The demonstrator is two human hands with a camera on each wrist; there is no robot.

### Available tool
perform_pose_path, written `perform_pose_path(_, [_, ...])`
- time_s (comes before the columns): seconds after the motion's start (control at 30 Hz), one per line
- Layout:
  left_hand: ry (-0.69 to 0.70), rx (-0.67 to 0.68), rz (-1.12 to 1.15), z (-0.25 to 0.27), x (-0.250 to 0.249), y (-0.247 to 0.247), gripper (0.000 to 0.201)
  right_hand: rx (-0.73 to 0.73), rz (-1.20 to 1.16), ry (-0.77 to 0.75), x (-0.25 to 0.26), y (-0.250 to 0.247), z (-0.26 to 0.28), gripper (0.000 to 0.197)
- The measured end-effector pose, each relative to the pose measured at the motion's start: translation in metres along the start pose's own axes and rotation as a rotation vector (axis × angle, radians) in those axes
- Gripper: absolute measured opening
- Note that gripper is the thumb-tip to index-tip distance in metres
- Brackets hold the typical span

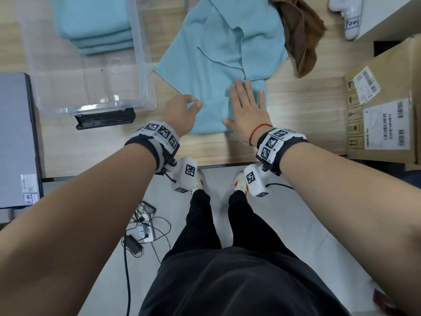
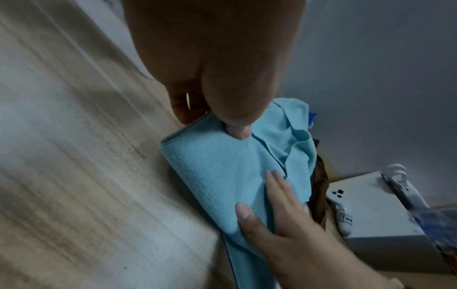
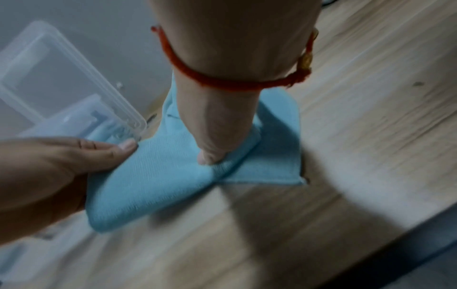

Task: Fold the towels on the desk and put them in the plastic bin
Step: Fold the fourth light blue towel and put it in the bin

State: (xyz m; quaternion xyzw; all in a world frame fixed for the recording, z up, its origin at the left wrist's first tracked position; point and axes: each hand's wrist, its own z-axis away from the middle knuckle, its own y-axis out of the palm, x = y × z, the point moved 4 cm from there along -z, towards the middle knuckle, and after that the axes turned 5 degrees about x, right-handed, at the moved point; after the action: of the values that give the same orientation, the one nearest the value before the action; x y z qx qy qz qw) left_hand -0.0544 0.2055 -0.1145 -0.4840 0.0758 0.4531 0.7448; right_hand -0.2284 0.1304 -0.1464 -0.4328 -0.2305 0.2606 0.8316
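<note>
White object [image 1: 349,18] labelled "Too…"; cardboard box [image 1: 385,106] barcoded.

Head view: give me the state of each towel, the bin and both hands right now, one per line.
Light blue towel on the wooden desk: partly folded, far end rumpled.
Left hand: pinches the towel's left folded edge.
Right hand: flat, fingers straight, presses the fold down.
Clear plastic bin: open, no lid on.
Stack of folded light blue towels: inside the bin.
Brown towel: crumpled, unfolded.
</note>
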Motion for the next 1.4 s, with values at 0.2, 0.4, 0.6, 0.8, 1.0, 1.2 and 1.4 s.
perform_pose_path(0.2, [0.295, 0.048, -0.108, 0.026, -0.057, -0.026, 0.026, 0.095, -0.224, -0.256, 0.004, -0.054, 0.015, 0.086])
perform_pose_path(0.4, [0.359, 0.031, -0.189, 0.055, -0.11, -0.07, 0.034, 0.14, -0.334, -0.32, 0.003, -0.105, 0.036, 0.079])
perform_pose_path(0.6, [0.323, -0.179, -0.218, 0.086, -0.136, -0.125, 0.023, 0.011, -0.441, -0.319, -0.005, -0.153, 0.061, 0.051])
perform_pose_path(0.8, [0.212, -0.332, -0.198, 0.105, -0.126, -0.161, 0.027, -0.085, -0.544, -0.375, -0.007, -0.182, 0.066, 0.032])
perform_pose_path(1.0, [0.143, -0.324, -0.15, 0.113, -0.093, -0.195, 0.027, -0.11, -0.541, -0.352, 0.021, -0.211, 0.056, 0.024])
perform_pose_path(1.2, [0.155, -0.247, -0.195, 0.099, -0.044, -0.241, 0.023, -0.149, -0.394, -0.304, 0.075, -0.233, 0.009, 0.028])
perform_pose_path(1.4, [0.118, -0.223, -0.298, 0.063, 0.03, -0.306, 0.025, -0.235, -0.317, -0.256, 0.162, -0.248, -0.046, 0.008])
